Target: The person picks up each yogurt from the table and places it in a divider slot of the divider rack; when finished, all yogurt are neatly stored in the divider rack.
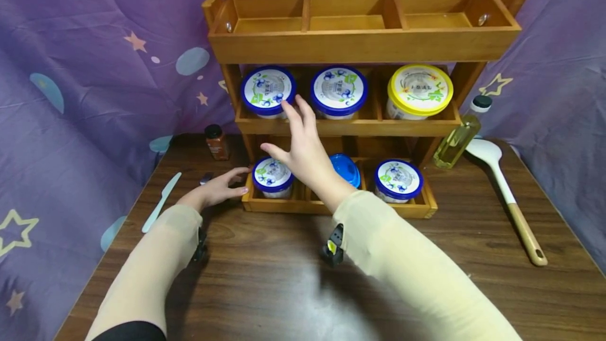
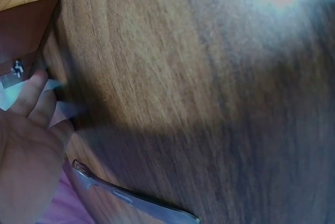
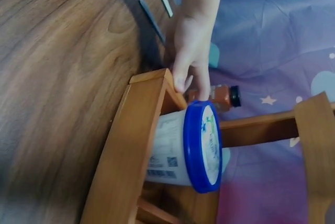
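Observation:
My left hand point(image 1: 215, 189) is at the lower left end of a wooden rack point(image 1: 364, 46), its fingertips right at the bottom tray's corner. In the right wrist view, its thumb lies by the tray's front corner, its fingers along the side. My right hand point(image 1: 305, 149) is raised in front of the rack, fingers spread and holding nothing. Its fingertips overlap the edge of a blue-lidded tub point(image 1: 268, 88) on the middle shelf. Another blue-lidded tub point(image 1: 273, 175) sits below in the bottom tray, partly hidden by the right hand.
The middle shelf also holds a blue-lidded tub point(image 1: 339, 91) and a yellow-lidded tub point(image 1: 420, 91). Below are a blue object point(image 1: 345, 170) and another tub point(image 1: 399, 179). A spice jar point(image 1: 216, 142), pale knife point(image 1: 162, 201), oil bottle point(image 1: 459, 136) and white ladle point(image 1: 502, 183) flank the rack.

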